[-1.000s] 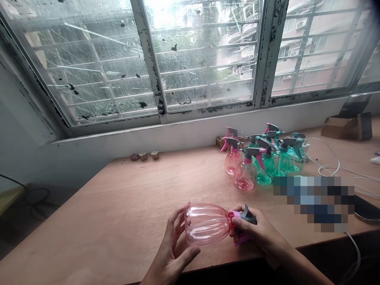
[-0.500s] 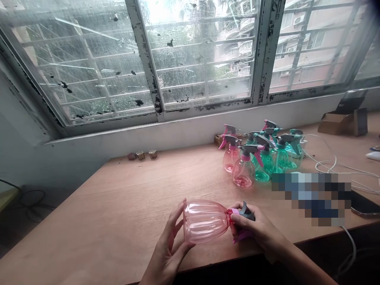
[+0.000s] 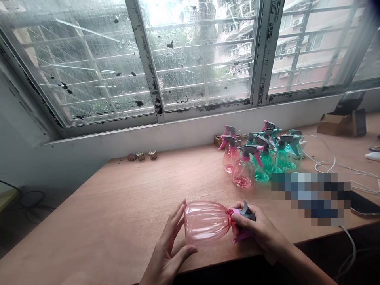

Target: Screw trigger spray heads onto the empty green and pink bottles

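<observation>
A clear pink spray bottle (image 3: 206, 222) lies sideways between my hands above the wooden table, its base to the left. My right hand (image 3: 255, 227) is wrapped around its neck and grey-and-pink spray head (image 3: 247, 211). At the base, the fingers and thumb of my left hand (image 3: 173, 241) rest against the top and bottom edges. Behind stand more pink spray bottles (image 3: 244, 174) and several green spray bottles (image 3: 280, 158), upright and close together.
Three small cube-like pieces (image 3: 140, 155) sit at the table's back left edge. A blurred-out patch (image 3: 311, 198) lies to the right, beside a dark phone-like slab (image 3: 365, 204). White cables (image 3: 329, 164) and a brown box (image 3: 334, 122) are farther right. Windows line the back.
The view has shifted slightly. My left thumb and fingers have come closer around the bottle's base, and the bottle has turned a little. My right hand keeps its hold on the neck.
</observation>
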{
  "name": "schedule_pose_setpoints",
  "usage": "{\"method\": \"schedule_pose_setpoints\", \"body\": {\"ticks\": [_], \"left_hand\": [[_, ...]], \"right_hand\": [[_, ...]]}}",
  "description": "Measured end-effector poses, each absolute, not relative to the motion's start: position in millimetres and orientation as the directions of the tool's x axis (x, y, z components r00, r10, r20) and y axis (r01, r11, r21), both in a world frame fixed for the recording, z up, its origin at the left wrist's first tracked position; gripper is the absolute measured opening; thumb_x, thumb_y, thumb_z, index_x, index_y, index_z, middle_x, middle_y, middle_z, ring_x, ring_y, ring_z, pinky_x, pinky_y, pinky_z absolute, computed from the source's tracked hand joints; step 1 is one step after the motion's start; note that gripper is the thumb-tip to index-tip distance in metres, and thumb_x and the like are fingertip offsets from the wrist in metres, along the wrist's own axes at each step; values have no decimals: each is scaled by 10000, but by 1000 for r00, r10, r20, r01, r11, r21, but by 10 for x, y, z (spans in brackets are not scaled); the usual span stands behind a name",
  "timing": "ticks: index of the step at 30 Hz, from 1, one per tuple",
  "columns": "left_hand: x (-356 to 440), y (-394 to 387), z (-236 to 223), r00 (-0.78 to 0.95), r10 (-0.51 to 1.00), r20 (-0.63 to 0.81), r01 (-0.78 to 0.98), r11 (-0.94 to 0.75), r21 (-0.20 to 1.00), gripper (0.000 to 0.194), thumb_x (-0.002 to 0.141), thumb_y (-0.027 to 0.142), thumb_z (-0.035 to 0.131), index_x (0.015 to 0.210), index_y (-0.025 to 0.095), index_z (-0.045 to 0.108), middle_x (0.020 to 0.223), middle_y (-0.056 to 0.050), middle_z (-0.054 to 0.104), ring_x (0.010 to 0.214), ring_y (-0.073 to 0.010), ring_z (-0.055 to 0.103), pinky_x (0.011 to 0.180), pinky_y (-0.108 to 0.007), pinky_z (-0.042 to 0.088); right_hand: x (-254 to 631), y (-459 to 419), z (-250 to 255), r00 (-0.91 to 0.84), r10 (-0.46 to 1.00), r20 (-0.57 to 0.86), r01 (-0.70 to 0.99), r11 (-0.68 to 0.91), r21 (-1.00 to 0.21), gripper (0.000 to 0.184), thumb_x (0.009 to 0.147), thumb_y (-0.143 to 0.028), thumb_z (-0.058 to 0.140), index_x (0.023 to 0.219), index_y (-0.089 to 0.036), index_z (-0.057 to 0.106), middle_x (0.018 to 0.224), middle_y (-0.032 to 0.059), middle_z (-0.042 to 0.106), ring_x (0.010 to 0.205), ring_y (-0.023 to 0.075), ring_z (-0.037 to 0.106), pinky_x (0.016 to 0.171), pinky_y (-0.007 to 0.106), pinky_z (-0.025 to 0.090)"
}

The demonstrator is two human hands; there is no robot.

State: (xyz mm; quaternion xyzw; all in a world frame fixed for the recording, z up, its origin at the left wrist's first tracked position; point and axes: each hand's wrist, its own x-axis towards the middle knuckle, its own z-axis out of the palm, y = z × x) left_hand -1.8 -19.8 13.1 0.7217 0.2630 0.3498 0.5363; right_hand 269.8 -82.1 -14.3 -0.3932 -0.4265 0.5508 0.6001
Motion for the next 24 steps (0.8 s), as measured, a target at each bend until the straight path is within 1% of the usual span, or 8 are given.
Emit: {"method": "schedule_pose_setpoints", "body": {"ticks": [2,5,8,11,14,17,20,24], "left_hand": [[-18,-190,114,619,749,238,-5,-299,954,620,970,333,668,1501,473,380,1681,68,214,1544,-294,192,1258,-391,275],[-26,-179,74,626,738,250,-49,-283,958,611,977,323,656,1497,475,375,1681,47,211,1490,-318,333,1222,-414,361],[-43,-180,54,631,735,250,-49,-283,958,638,965,315,674,1498,472,362,1677,28,218,1478,-339,346,1200,-440,398],[-53,-191,65,637,734,236,-46,-269,962,659,949,373,690,1507,454,349,1663,10,248,1503,-354,284,1218,-461,361],[-44,-209,92,626,748,219,-55,-237,970,736,885,453,751,1511,426,364,1647,-5,258,1507,-380,258,1244,-487,299],[-18,-230,108,605,772,194,-25,-225,974,796,844,410,808,1506,443,367,1629,1,278,1507,-372,268,1252,-481,281],[9,-244,81,588,787,188,21,-246,969,762,868,368,788,1499,461,370,1630,6,291,1505,-356,283,1231,-472,334],[30,-237,3,519,811,269,56,-347,936,663,931,388,706,1506,436,380,1630,-2,332,1520,-345,252,1264,-524,216]], "right_hand": [[2698,-814,-165,40,996,83,-341,91,-935,362,843,-454,787,929,-152,606,604,-7,674,552,150,615,568,303,597],[2697,-799,-182,38,995,91,-349,98,-932,366,849,-453,781,931,-144,604,600,-3,676,548,148,621,560,301,603],[2696,-790,-178,28,996,90,-352,94,-931,356,857,-452,774,913,-148,598,599,-1,683,547,148,633,557,295,600],[2697,-800,-160,12,997,81,-346,80,-935,349,858,-444,777,911,-153,592,604,-1,693,554,150,648,571,292,600],[2699,-823,-141,-8,997,78,-321,71,-945,355,850,-433,790,938,-155,586,615,1,707,562,154,668,589,290,596],[2697,-841,-132,-6,997,83,-299,78,-951,364,842,-431,798,945,-157,582,614,1,712,556,157,678,581,277,582],[2694,-847,-133,6,997,83,-303,81,-950,366,842,-433,796,951,-156,583,608,-1,710,552,158,676,569,272,577],[2692,-832,-144,1,997,81,-325,77,-943,375,839,-437,796,966,-150,591,609,-2,704,543,154,662,567,286,588]]}}
